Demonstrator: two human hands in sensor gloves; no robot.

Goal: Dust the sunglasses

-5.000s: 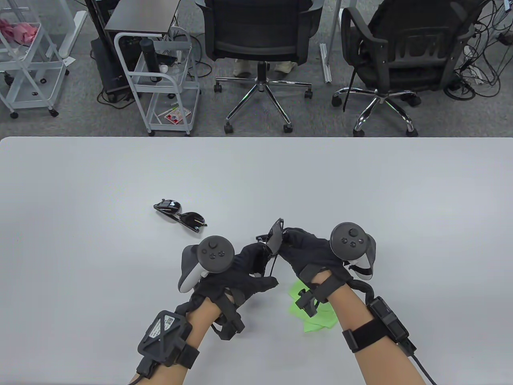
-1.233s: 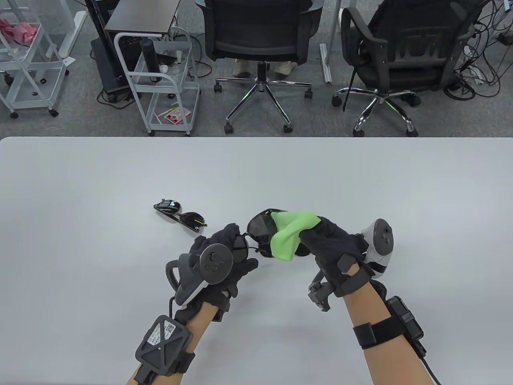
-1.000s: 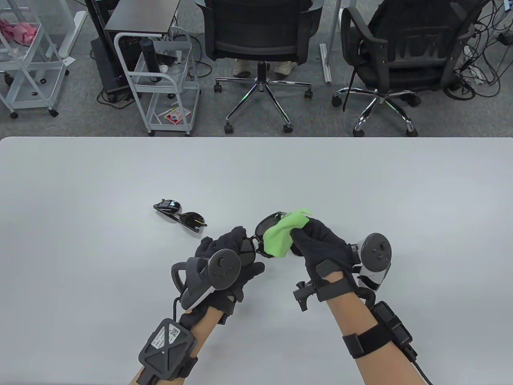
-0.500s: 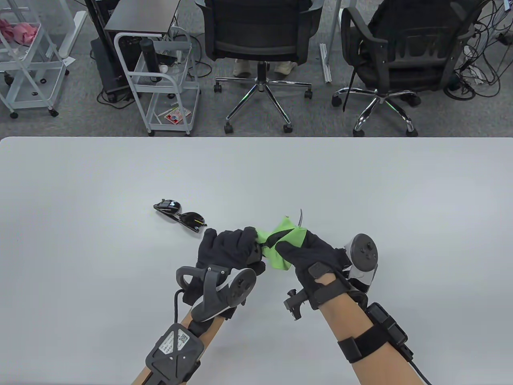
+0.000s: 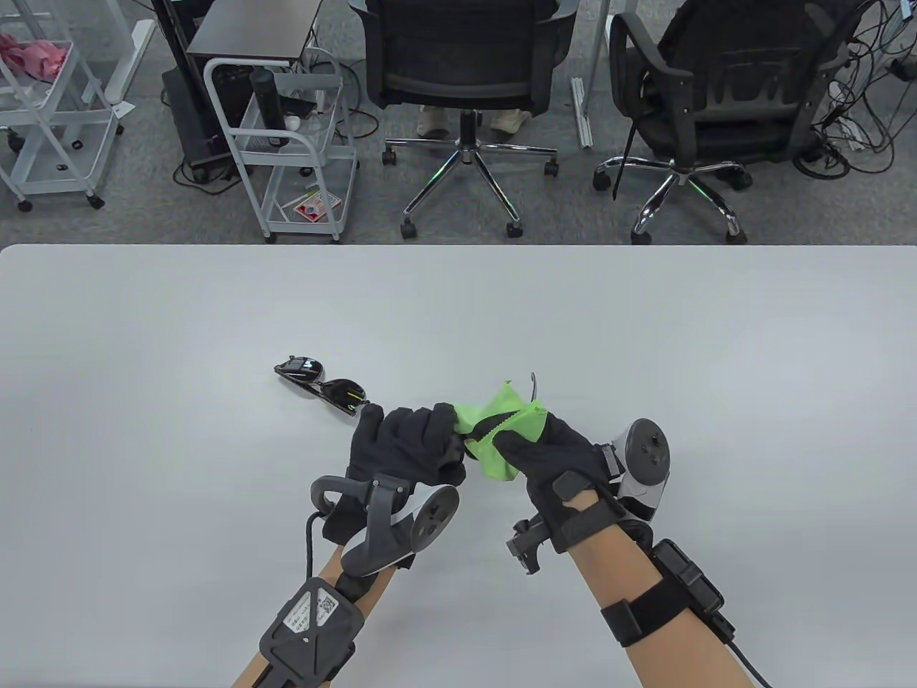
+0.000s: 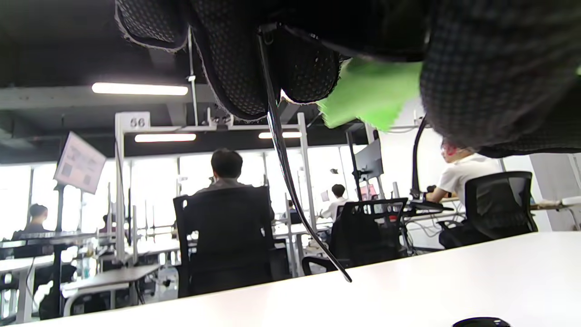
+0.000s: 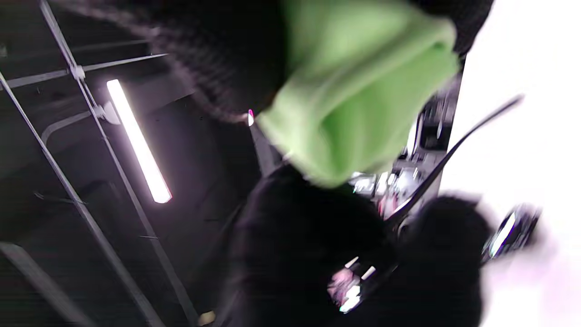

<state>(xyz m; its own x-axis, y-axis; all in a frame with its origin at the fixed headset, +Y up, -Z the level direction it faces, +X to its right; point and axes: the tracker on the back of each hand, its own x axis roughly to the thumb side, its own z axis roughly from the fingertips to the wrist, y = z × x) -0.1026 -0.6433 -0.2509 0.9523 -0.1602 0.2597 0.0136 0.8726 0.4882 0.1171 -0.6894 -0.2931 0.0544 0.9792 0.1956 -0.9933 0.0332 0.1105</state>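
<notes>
My left hand (image 5: 412, 444) grips a pair of black sunglasses (image 5: 486, 427) above the table, near its front middle. My right hand (image 5: 544, 448) pinches a green cloth (image 5: 494, 459) folded over one lens, so only the frame edge and one temple arm (image 5: 534, 385) show. In the left wrist view a thin temple arm (image 6: 290, 181) hangs down from my fingers beside the green cloth (image 6: 370, 102). The right wrist view is blurred and shows the green cloth (image 7: 358, 113) under my fingers. A second pair of black sunglasses (image 5: 322, 385) lies folded on the table to the left.
The white table (image 5: 645, 344) spreads out beyond the hands. Past its far edge stand two black office chairs (image 5: 466, 79) and a white wire cart (image 5: 286, 143).
Both hands turned the sunglasses edge-on and closed in together. The green cloth now wraps the lens that showed a second ago. The left hand rolled so its tracker faces down.
</notes>
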